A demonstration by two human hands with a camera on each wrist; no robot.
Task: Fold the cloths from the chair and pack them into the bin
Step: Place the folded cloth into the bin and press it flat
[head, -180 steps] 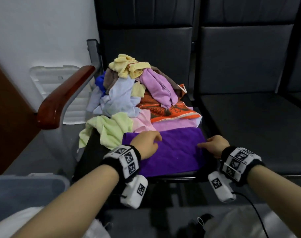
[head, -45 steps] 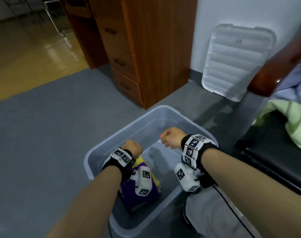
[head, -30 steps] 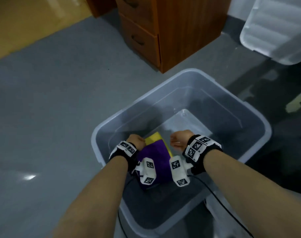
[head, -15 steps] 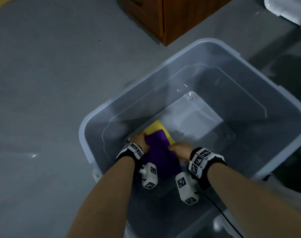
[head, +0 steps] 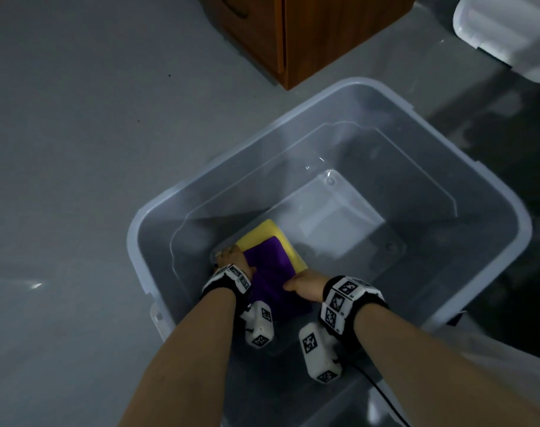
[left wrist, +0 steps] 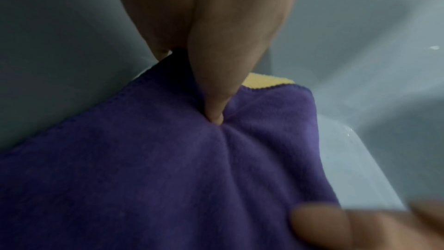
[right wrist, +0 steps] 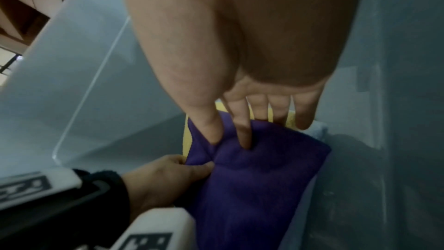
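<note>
Down in the bin [head: 466, 167], both hands hold the purple cloth [head: 270, 272].
Left hand [head: 231, 257] and right hand [head: 305, 286] pinch its edges; it lies on a yellow cloth [head: 262, 234].

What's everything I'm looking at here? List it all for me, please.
bin: one, translucent grey plastic, on the floor, open at the top
purple cloth: one, folded, in the bin's near-left corner, on top of the yellow cloth
yellow cloth: one, folded, under the purple cloth, its far and right edges showing
wooden cabinet: one, brown, beyond the bin at the top of the head view
white plastic lid: one, top right corner, only partly in view
floor: grey, under everything
wrist cameras with black-and-white markers: two, one strapped to each wrist
left hand: pinches the purple cloth's left edge
right hand: thumb and fingertips grip the purple cloth's right side
</note>
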